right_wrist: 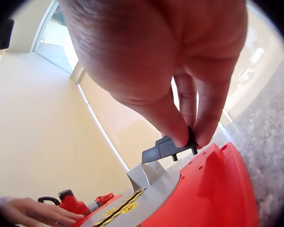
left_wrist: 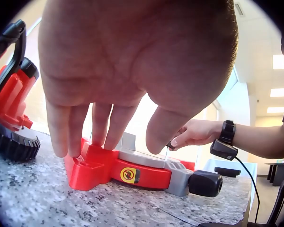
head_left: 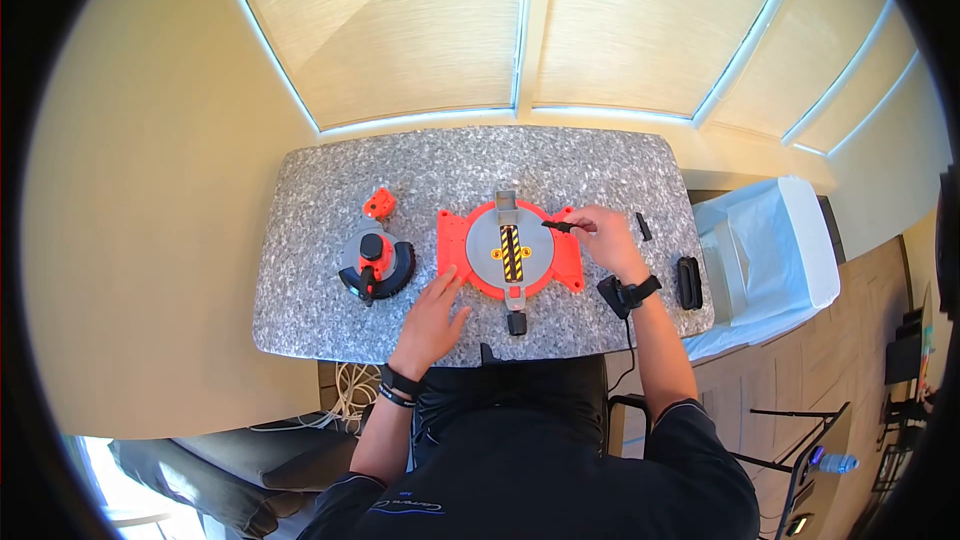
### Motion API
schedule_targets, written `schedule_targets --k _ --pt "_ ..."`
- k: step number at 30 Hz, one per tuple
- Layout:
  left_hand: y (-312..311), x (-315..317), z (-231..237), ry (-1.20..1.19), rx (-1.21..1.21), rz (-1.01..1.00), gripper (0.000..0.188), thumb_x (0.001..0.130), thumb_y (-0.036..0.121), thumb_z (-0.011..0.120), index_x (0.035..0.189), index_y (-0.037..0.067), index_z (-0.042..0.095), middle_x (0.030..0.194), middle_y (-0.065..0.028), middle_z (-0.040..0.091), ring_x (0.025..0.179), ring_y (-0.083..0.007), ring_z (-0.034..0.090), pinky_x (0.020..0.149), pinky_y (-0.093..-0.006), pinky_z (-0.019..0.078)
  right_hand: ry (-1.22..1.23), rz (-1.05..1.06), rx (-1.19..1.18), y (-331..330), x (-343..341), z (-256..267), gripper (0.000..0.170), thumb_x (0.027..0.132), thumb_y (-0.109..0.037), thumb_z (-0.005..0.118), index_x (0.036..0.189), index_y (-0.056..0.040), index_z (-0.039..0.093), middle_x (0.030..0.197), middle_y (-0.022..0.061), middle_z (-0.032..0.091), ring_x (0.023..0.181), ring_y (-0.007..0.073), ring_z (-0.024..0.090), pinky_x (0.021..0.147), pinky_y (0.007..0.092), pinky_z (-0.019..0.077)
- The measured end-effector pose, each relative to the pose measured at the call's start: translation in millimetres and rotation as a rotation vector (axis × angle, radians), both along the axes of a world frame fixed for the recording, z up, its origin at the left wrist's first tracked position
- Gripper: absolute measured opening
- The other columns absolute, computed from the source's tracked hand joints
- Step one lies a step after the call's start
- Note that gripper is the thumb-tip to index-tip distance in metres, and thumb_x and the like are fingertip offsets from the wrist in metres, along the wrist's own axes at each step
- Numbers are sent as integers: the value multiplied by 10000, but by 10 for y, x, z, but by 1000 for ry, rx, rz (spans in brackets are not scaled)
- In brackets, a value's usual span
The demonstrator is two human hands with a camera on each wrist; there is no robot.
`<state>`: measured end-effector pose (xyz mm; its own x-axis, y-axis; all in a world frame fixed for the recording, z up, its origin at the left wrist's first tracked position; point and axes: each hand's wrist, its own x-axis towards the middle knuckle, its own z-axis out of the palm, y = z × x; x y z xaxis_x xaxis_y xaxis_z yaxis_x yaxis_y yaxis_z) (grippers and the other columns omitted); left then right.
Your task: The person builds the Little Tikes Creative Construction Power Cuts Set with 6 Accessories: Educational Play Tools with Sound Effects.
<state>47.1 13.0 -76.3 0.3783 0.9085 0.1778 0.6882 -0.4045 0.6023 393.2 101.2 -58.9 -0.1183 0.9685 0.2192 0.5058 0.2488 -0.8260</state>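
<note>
A toy mitre saw base point(head_left: 453, 240) with red side wings and a round grey turntable point(head_left: 483, 268) lies flat on the table. My left hand point(head_left: 428, 325) rests its straight fingertips on the base's near left corner. Over the right side of the turntable, my right hand point(head_left: 605, 240) pinches a small black plastic piece point(right_wrist: 164, 149) between thumb and fingers. Two short pegs stick out from its underside. It is held above the base, by the upright grey fence point(right_wrist: 143, 175). A striped yellow and black strip runs down the turntable's middle, and a black knob point(head_left: 516, 324) points towards me.
Left of the base stands the red and black toy saw head point(head_left: 375, 252), with a small red part point(head_left: 380, 204) behind it. On the right lie a thin black strip point(head_left: 644, 227) and a black oblong part point(head_left: 690, 283). A lined white bin point(head_left: 815, 250) stands beyond the table's right edge.
</note>
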Motion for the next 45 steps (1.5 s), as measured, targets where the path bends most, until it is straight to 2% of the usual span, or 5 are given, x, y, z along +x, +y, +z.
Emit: schedule_targets --k 5,14,45 --pt "-2 -3 14 4 -12 -3 529 936 160 706 1425 7 574 1511 -220 523 1375 -394 511 1153 -446 424 -71 24 40 7 -100 -12 192 859 79 687 1023 -8 737 954 138 721 869 283 731 824 350 604" --pt "-6 -1 26 6 -20 -1 533 932 160 710 1423 2 576 1518 -215 519 1379 -391 510 1155 -443 422 -133 24 71 34 -120 -85 179 856 62 692 1007 -19 742 963 141 725 819 279 708 750 359 582" --pt "-14 19 26 41 -15 -2 559 933 168 711 1445 6 556 1523 -211 508 1375 -393 508 1153 -444 424 -248 9 124 -22 -149 -134 160 836 42 700 974 -28 741 969 157 728 910 364 698 820 435 572"
